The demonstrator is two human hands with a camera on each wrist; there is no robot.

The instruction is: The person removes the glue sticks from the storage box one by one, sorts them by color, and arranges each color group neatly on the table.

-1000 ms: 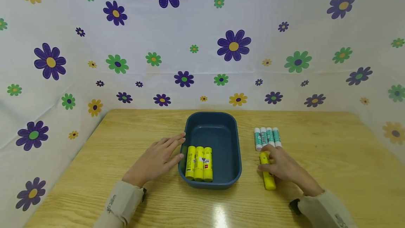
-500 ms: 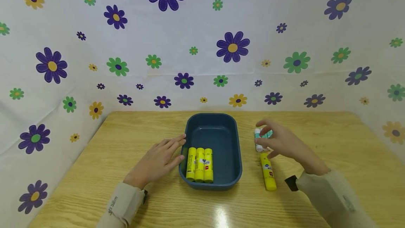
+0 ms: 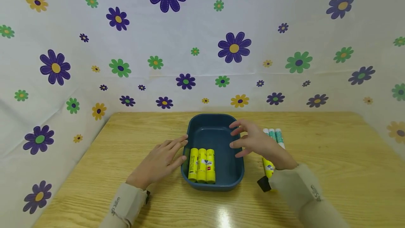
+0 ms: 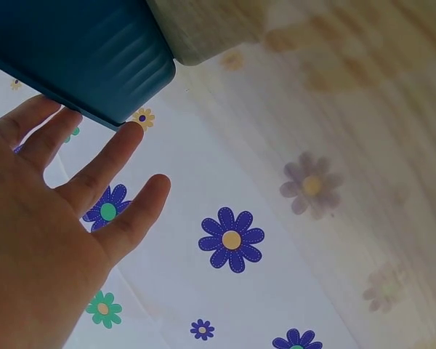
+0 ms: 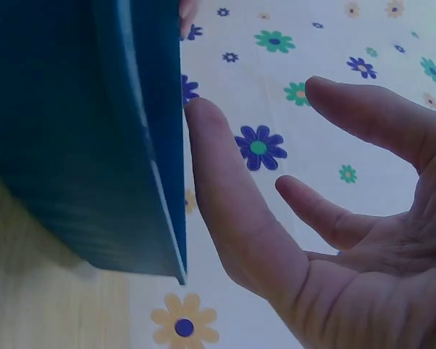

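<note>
A dark blue plastic bin (image 3: pixel 212 188) stands mid-table, three yellow glue sticks (image 3: pixel 201 166) lying side by side in its near left part. My left hand (image 3: pixel 159 163) rests its extended fingertips at the bin's left rim, as the left wrist view also shows. Over the right rim hovers my right hand (image 3: pixel 257 143), fingers spread and holding nothing; in the right wrist view a gap shows between its thumb and fingers. One more yellow glue stick (image 3: pixel 268 166) lies on the table, partly covered by the right wrist. Behind that hand are small green-and-white glue sticks (image 3: pixel 279 136), partly hidden.
The wooden table (image 3: pixel 142 129) reaches back to a white cloth backdrop (image 3: pixel 202 24) printed with flowers, which also closes off both sides. A black strap piece (image 3: pixel 264 183) sticks out from the right cuff.
My right hand has let go of the yellow glue stick on the table, lifted, and moved left to the bin's right rim. The left hand stays at the left rim.
</note>
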